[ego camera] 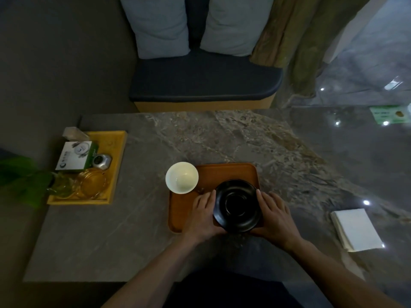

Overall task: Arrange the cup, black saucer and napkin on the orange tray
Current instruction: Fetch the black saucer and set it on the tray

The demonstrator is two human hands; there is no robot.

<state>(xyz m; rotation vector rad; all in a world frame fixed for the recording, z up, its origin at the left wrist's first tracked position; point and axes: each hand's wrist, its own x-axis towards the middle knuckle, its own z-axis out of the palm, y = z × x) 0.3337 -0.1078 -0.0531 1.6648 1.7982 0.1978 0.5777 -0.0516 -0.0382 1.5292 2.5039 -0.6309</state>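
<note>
The black saucer (237, 205) sits over the right half of the orange tray (224, 173), reaching past its near edge. My left hand (203, 213) grips the saucer's left rim and my right hand (275, 216) grips its right rim. A white cup (182, 177) stands at the tray's far left corner, overhanging the tray's edge. The folded white napkin (355, 228) lies on the stone table (142, 230), well to the right of the tray.
A yellow tray (116, 152) at the table's left holds a white and green box (75, 156), a small metal tin (101, 161) and glassware (93, 183). Green leaves (20, 178) overhang it. A cushioned bench (204, 85) stands behind the table.
</note>
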